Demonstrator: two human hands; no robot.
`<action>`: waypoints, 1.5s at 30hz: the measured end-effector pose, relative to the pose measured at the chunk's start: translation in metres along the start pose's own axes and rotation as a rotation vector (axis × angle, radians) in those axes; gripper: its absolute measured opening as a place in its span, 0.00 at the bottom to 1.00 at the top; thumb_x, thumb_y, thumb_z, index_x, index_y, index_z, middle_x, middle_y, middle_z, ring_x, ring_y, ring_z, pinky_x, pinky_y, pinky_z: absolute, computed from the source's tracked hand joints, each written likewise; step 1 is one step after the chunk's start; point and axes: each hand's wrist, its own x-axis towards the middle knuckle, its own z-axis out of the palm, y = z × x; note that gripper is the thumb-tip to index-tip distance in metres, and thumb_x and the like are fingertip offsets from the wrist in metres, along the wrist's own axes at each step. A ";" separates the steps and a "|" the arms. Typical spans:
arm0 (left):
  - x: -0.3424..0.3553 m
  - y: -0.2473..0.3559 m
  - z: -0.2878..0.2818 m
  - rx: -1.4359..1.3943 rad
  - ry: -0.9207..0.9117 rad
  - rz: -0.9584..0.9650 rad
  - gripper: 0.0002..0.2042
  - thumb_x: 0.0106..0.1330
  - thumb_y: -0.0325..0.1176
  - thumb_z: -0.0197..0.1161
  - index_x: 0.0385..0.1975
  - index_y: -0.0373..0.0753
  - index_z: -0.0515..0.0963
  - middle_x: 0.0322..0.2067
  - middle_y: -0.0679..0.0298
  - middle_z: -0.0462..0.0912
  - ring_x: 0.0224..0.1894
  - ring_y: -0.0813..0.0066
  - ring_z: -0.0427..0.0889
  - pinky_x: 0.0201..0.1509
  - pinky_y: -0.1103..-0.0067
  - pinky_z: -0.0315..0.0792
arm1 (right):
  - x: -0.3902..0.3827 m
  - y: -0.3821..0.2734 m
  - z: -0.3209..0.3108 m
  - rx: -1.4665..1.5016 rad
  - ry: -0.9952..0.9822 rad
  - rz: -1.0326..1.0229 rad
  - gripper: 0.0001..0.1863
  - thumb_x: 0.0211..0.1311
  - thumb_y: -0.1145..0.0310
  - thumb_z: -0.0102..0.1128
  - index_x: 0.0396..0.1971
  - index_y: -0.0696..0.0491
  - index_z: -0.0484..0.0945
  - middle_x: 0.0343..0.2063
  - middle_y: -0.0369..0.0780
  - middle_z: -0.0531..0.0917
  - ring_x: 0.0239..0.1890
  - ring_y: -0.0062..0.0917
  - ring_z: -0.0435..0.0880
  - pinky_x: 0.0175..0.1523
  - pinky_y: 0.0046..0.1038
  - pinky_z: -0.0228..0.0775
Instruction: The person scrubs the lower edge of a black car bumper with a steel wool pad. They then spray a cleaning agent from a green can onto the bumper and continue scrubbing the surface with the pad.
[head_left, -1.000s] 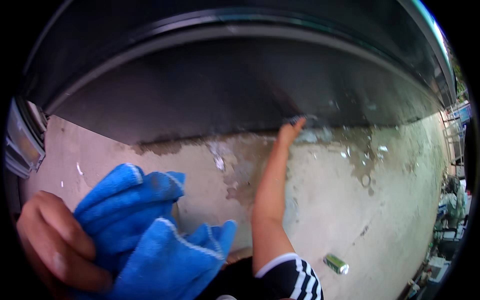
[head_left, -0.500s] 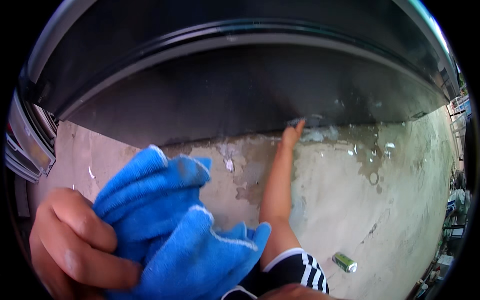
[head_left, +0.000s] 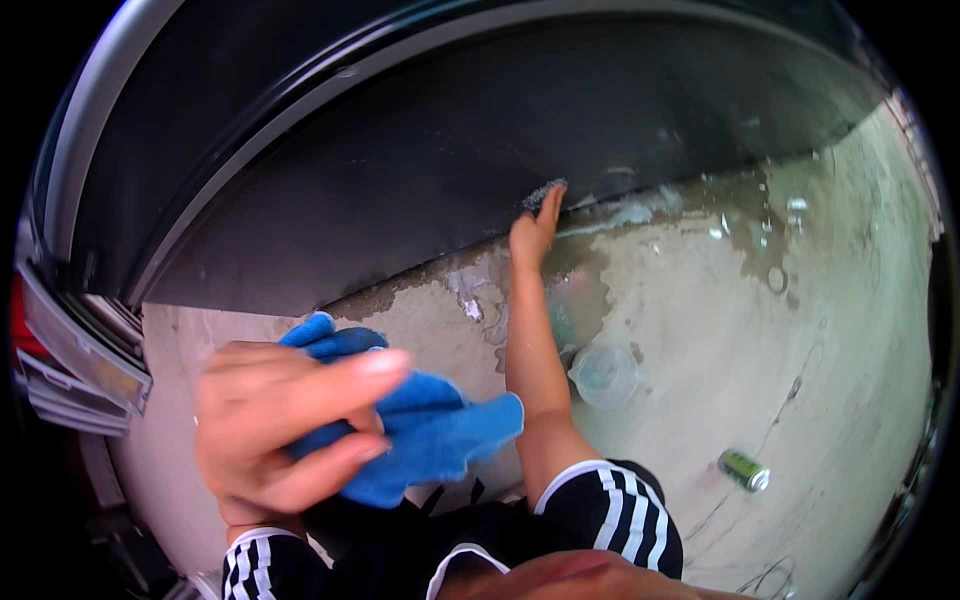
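Observation:
A blue terry cloth (head_left: 430,425) with pale stitched edges hangs bunched from my left hand (head_left: 285,415). That hand is raised close in front of me, its index finger stretched out and the others curled round the cloth. Farther off, my right arm reaches out to the lower part of a large black panel (head_left: 400,170). There my right hand (head_left: 533,235) presses a grey, wiry-looking scouring pad (head_left: 543,193) against the surface, near its bottom edge. The fingers partly cover the pad.
Wet patches and white scraps (head_left: 715,232) lie on the concrete floor (head_left: 700,340) along the panel's foot. A clear plastic tub (head_left: 606,375) stands beside my right forearm. A green can (head_left: 744,470) lies on its side at right. Pale-framed panels (head_left: 85,350) lean at far left.
My left hand and the cloth have moved away from me and to the right, and the index finger now points out. The right hand has slid left along the panel. The tub has come into view.

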 end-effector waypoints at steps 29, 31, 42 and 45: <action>-0.035 -0.082 0.132 0.380 -1.285 -0.293 0.16 0.58 0.44 0.61 0.43 0.44 0.80 0.24 0.56 0.82 0.31 0.54 0.82 0.38 0.66 0.74 | 0.070 0.024 -0.027 -0.053 0.238 0.060 0.27 0.62 0.73 0.50 0.61 0.66 0.61 0.62 0.55 0.63 0.66 0.46 0.60 0.70 0.34 0.50; -0.038 -0.091 0.134 0.357 -1.282 -0.272 0.16 0.58 0.44 0.61 0.43 0.44 0.80 0.25 0.56 0.82 0.31 0.55 0.82 0.38 0.66 0.74 | 0.050 0.013 -0.016 -0.025 0.208 -0.067 0.26 0.63 0.70 0.50 0.59 0.66 0.64 0.62 0.56 0.64 0.66 0.46 0.60 0.70 0.34 0.50; -0.030 -0.088 0.143 0.359 -1.355 -0.325 0.13 0.57 0.43 0.62 0.34 0.40 0.79 0.27 0.55 0.82 0.35 0.55 0.82 0.39 0.64 0.74 | 0.046 -0.021 -0.017 -0.063 0.251 -0.036 0.27 0.61 0.72 0.51 0.60 0.65 0.63 0.63 0.55 0.62 0.66 0.46 0.60 0.69 0.35 0.50; -0.023 -0.083 0.141 0.360 -1.381 -0.357 0.14 0.58 0.44 0.62 0.35 0.40 0.79 0.28 0.55 0.83 0.35 0.55 0.82 0.40 0.64 0.74 | 0.077 0.010 -0.023 -0.113 0.344 -0.029 0.27 0.61 0.74 0.51 0.60 0.65 0.63 0.63 0.54 0.63 0.66 0.45 0.60 0.70 0.35 0.50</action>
